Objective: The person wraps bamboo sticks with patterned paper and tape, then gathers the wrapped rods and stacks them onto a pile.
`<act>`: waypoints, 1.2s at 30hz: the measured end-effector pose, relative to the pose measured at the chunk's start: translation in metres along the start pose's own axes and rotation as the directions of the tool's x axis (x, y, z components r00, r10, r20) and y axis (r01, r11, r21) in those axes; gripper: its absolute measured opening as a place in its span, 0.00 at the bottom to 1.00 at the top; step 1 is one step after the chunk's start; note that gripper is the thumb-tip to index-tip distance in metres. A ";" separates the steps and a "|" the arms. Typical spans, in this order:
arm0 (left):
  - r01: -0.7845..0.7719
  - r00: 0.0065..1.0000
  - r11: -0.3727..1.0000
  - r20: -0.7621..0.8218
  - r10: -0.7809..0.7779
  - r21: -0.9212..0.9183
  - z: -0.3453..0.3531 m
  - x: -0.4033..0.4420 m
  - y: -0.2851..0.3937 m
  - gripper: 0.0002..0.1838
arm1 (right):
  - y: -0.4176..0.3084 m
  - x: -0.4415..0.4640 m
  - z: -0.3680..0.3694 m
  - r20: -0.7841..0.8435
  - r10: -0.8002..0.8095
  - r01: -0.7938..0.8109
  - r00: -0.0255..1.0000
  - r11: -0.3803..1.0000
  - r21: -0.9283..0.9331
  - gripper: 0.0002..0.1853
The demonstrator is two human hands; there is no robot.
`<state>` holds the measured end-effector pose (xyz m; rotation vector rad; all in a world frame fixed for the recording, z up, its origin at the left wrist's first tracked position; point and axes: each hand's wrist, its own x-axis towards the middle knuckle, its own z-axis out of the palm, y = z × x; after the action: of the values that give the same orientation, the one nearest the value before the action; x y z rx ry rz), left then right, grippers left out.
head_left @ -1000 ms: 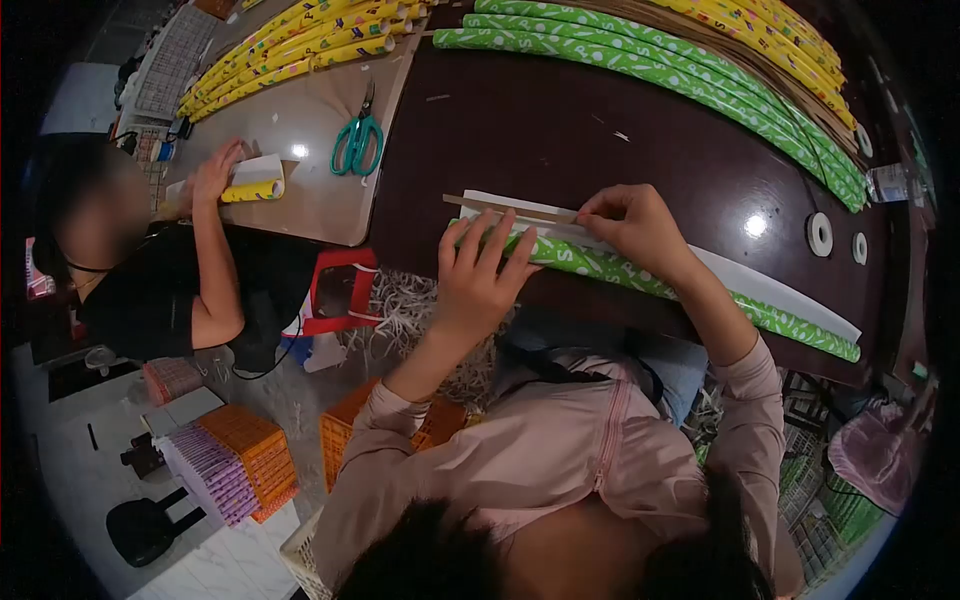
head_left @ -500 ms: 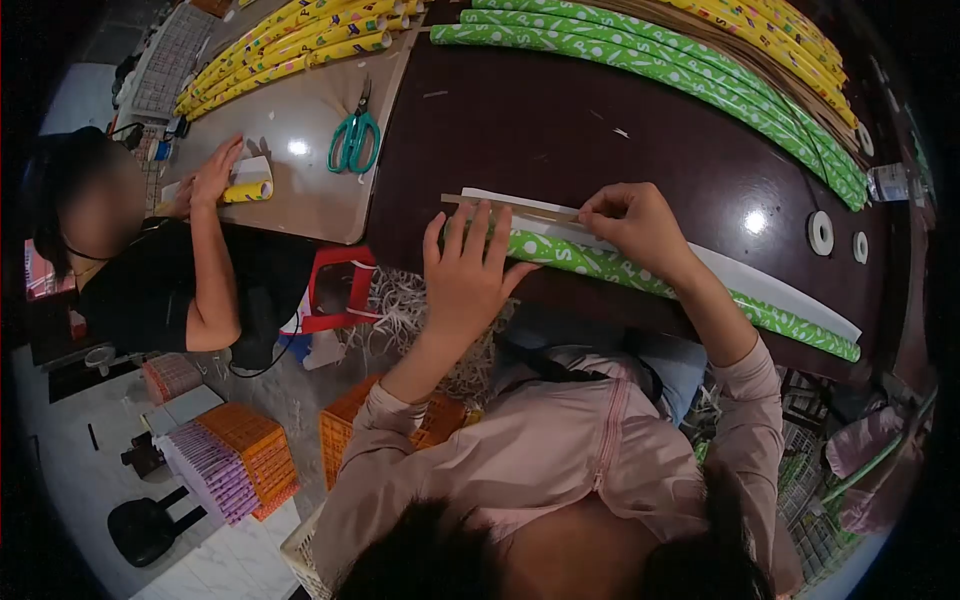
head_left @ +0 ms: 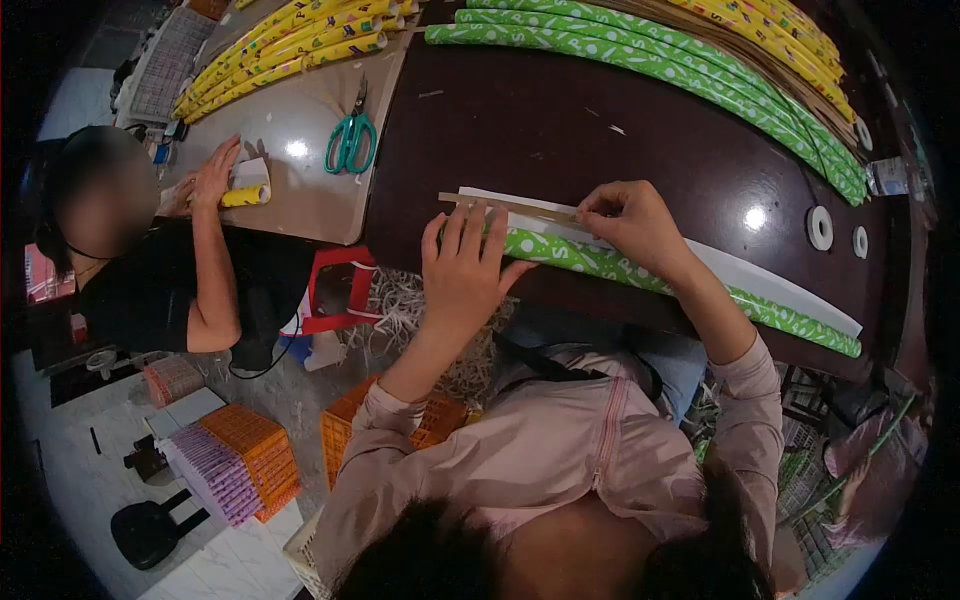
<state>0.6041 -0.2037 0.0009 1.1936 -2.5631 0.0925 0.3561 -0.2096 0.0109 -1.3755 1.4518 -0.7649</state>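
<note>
A green patterned paper roll (head_left: pixel 590 260) lies along the near edge of the dark table, its white inner side showing on the far side. A narrow brown strip (head_left: pixel 532 209) runs over that white margin. My left hand (head_left: pixel 465 265) rests on the roll's left end, fingers spread and pointing away from me. My right hand (head_left: pixel 635 225) is closed in a pinch at the right end of the brown strip, thumb and forefinger together over the white edge. Past the right hand, the roll continues to the table's right side.
Green rolls (head_left: pixel 640 75) and yellow rolls (head_left: pixel 290 55) lie at the back. Teal scissors (head_left: pixel 351 143) and two tape rolls (head_left: pixel 820 228) are on the tables. A co-worker (head_left: pixel 150 270) handles a yellow roll at left. Orange crates (head_left: pixel 250 450) stand below; another person (head_left: pixel 870 465) is at right.
My left hand has moved slightly left along the roll and its fingers have straightened. The right hand keeps its pinch. A person with a green stick has come into view at the lower right.
</note>
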 end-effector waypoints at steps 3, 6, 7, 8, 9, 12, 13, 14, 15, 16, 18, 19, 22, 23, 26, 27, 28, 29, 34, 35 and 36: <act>-0.002 1.000 1.000 0.014 0.002 -0.002 -0.001 0.001 0.000 0.34 | -0.001 0.000 0.000 0.000 0.032 -0.032 0.999 0.999 -0.010 0.11; -0.017 1.000 1.000 0.000 0.017 0.012 -0.002 0.004 0.001 0.33 | 0.002 0.000 0.001 -0.003 0.023 -0.023 1.000 0.999 -0.028 0.11; -0.030 0.999 0.999 -0.023 0.031 0.029 -0.002 0.005 0.000 0.33 | 0.004 0.000 0.002 -0.019 -0.026 0.025 0.999 0.998 -0.051 0.09; -0.036 0.999 0.999 -0.022 0.036 0.024 -0.002 0.005 0.000 0.33 | 0.005 0.000 0.003 -0.035 -0.076 0.073 0.997 0.995 -0.075 0.07; -0.040 0.999 0.999 -0.014 0.040 0.018 -0.002 0.005 0.000 0.32 | 0.005 0.000 0.003 -0.041 -0.072 0.069 0.997 0.995 -0.076 0.07; -0.046 0.999 0.999 -0.005 0.046 0.000 0.001 0.004 -0.002 0.32 | 0.001 -0.001 0.003 -0.058 -0.052 0.048 0.997 0.995 -0.082 0.07; -0.043 0.999 0.999 -0.005 0.043 -0.006 0.002 0.004 -0.002 0.32 | -0.004 -0.004 0.001 -0.062 -0.039 0.034 0.997 0.996 -0.084 0.08; -0.050 0.999 0.999 -0.006 0.050 -0.015 0.002 0.004 -0.002 0.32 | -0.007 -0.006 -0.002 -0.064 -0.025 0.019 0.998 0.996 -0.087 0.09; -0.033 0.999 0.998 0.011 0.033 -0.046 0.001 0.005 -0.002 0.31 | -0.010 -0.008 -0.005 -0.072 -0.018 0.011 0.997 0.996 -0.088 0.09; -0.016 0.999 0.997 0.029 0.018 -0.078 0.000 0.005 -0.002 0.31 | -0.012 -0.010 -0.008 -0.060 -0.019 0.013 0.998 0.996 -0.094 0.11; -0.026 0.999 0.997 0.033 0.028 -0.077 0.001 0.005 -0.003 0.31 | -0.014 -0.017 -0.016 -0.056 -0.010 0.005 0.998 0.995 -0.103 0.13; -0.028 0.999 0.997 0.036 0.030 -0.067 0.001 0.005 -0.003 0.31 | -0.014 -0.022 -0.022 -0.066 0.016 -0.023 0.998 0.994 -0.106 0.13; -0.059 0.998 0.998 0.007 0.059 -0.012 0.000 0.005 -0.004 0.30 | -0.006 -0.043 -0.038 -0.110 0.091 -0.101 0.990 0.990 -0.094 0.12; -0.065 0.998 0.998 0.005 0.065 -0.025 0.002 0.005 -0.005 0.30 | -0.002 -0.052 -0.045 -0.136 0.131 -0.142 0.982 0.987 -0.074 0.12; -0.069 0.998 0.997 -0.006 0.069 -0.022 0.002 0.006 -0.004 0.31 | 0.019 -0.077 -0.064 -0.194 0.140 -0.161 0.971 0.982 -0.100 0.13; -0.074 0.997 0.997 -0.010 0.074 -0.035 0.002 0.005 -0.004 0.31 | 0.023 -0.084 -0.069 -0.247 0.135 -0.164 0.960 0.981 -0.101 0.14; -0.071 0.997 0.997 -0.004 0.071 -0.020 0.002 0.004 -0.005 0.31 | 0.023 -0.088 -0.073 -0.257 0.142 -0.174 0.956 0.979 -0.107 0.14; -0.070 0.998 0.998 0.002 0.070 -0.006 0.003 0.004 -0.005 0.31 | 0.024 -0.093 -0.076 -0.293 0.154 -0.187 0.944 0.979 -0.087 0.14; -0.092 0.996 0.996 0.003 0.092 -0.016 0.000 0.006 -0.003 0.30 | 0.035 -0.105 -0.089 -0.419 0.133 -0.164 0.898 0.986 -0.040 0.16; -0.098 0.995 0.995 0.001 0.098 -0.024 0.001 0.006 -0.003 0.30 | 0.034 -0.105 -0.089 -0.415 0.125 -0.173 0.901 0.982 -0.080 0.16; -0.095 0.995 0.995 0.006 0.095 -0.018 0.002 0.005 -0.004 0.30 | 0.033 -0.105 -0.089 -0.409 0.118 -0.181 0.905 0.976 -0.119 0.16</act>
<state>0.6035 -0.2103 0.0005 1.0668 -2.6211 0.0864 0.2519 -0.1168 0.0340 -1.2465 1.9512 -0.8839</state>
